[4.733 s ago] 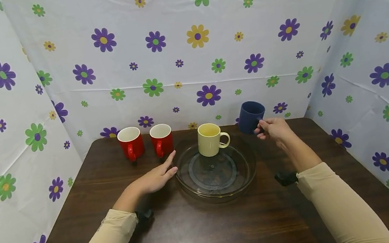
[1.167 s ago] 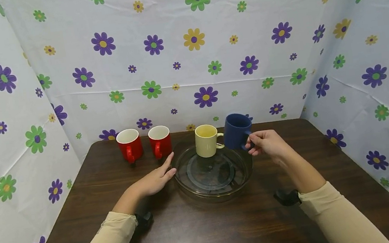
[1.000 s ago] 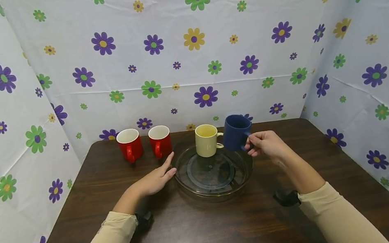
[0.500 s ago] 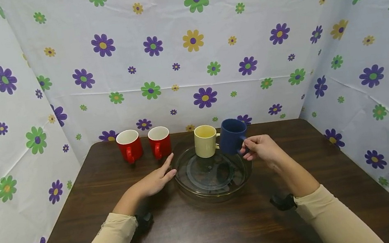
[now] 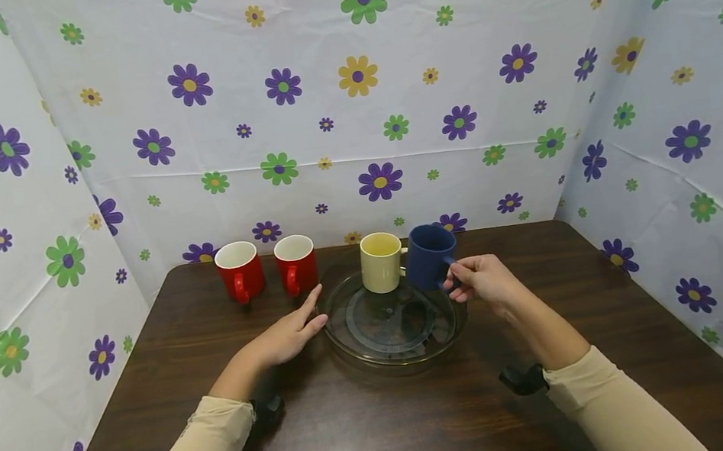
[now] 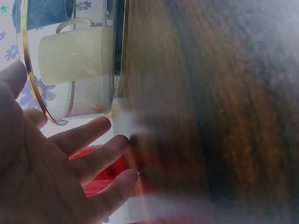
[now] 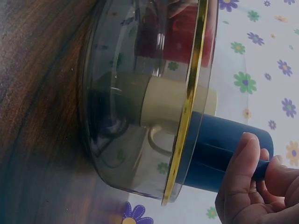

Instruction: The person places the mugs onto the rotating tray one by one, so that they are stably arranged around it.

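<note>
My right hand (image 5: 480,282) pinches the handle of a blue mug (image 5: 430,256), also seen in the right wrist view (image 7: 224,140). The mug tilts slightly, over the back right of a round see-through dish (image 5: 399,355) with a gold rim. Inside that dish a pale yellow mug (image 5: 379,265) stands upright, its handle pointing right and partly hidden by the blue mug. Along the dish's left side my left hand (image 5: 283,337) lies with fingers spread, fingertips right at the wall; the left wrist view shows the palm (image 6: 42,163) holding nothing.
Two red mugs with white insides, one at the far left (image 5: 240,273) and one nearer the dish (image 5: 296,265), stand at the back of the dark wooden table (image 5: 391,437). A white flowered cloth (image 5: 320,131) rises behind and on both sides.
My right hand has carried the blue mug leftward and down, from the table's back right to over the dish, close beside the yellow mug. My left hand stays at the dish.
</note>
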Motion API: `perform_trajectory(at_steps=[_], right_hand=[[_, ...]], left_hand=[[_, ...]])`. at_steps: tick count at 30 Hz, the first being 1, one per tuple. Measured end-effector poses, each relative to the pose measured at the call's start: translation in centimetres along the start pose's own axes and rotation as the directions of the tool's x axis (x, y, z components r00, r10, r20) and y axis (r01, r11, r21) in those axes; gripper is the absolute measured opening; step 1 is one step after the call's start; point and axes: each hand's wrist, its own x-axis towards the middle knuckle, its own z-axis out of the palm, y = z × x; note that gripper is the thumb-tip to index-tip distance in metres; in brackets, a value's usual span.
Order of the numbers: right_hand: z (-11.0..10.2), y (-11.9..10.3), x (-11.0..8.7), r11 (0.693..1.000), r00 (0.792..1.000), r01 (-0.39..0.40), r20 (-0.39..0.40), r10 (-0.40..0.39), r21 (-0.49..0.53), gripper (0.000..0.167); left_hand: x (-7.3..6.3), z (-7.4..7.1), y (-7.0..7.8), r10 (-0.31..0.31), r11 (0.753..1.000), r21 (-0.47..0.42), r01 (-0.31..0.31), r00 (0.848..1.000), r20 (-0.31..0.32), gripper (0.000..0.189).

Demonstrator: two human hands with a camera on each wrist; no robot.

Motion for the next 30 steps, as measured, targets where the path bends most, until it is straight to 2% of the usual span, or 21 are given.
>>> perform_trajectory(at_steps=[5, 8, 10, 15, 19, 26, 27, 28, 30], right_hand=[[0.3, 0.3, 0.0, 1.0, 1.0, -0.007, 0.008, 0.007, 0.002, 0.029], [0.5, 0.4, 0.0, 1.0, 1.0, -0.015, 0.008, 0.015, -0.006, 0.029], [0.6, 0.5, 0.0, 1.0, 1.0, -0.026, 0.005, 0.026, -0.016, 0.029], [0.7, 0.5, 0.0, 0.998, 0.999, -0.051, 0.002, 0.051, -0.038, 0.029], [0.9, 0.5, 0.0, 0.997, 0.998, -0.056, 0.007, 0.056, -0.045, 0.031], [1.3, 0.6, 0.0, 0.997, 0.998, -0.061, 0.004, 0.061, -0.053, 0.029], [1.4, 0.6, 0.0, 0.997, 0.998, -0.058, 0.007, 0.058, -0.055, 0.029], [1.4, 0.6, 0.0, 0.997, 0.998, -0.06, 0.004, 0.06, -0.053, 0.028], [1.5, 0.6, 0.1, 0.997, 0.998, -0.063, 0.0, 0.063, -0.05, 0.028]], left_hand=[[1.3, 0.8, -3.2, -0.012, 1.0, -0.01, 0.012, 1.0, -0.012, 0.08], [1.9, 1.0, -4.4, 0.006, 1.0, -0.012, -0.006, 1.0, -0.012, 0.079], [2.2, 1.1, -4.8, -0.008, 1.0, -0.025, 0.008, 1.0, -0.014, 0.079], [1.6, 0.8, -3.9, 0.042, 0.999, 0.015, -0.042, 0.999, -0.004, 0.079], [1.3, 0.6, -2.9, 0.044, 0.998, 0.044, -0.044, 0.999, -0.008, 0.077], [-1.2, -0.8, 2.6, 0.022, 1.0, -0.001, -0.022, 0.999, 0.03, 0.082], [-1.4, -0.8, 3.0, 0.021, 1.0, 0.0, -0.021, 0.999, 0.031, 0.082], [-1.5, -0.8, 3.2, 0.019, 1.0, -0.001, -0.019, 0.999, 0.03, 0.083], [-1.2, -0.7, 2.3, 0.037, 0.999, 0.011, -0.037, 0.999, 0.025, 0.082]])
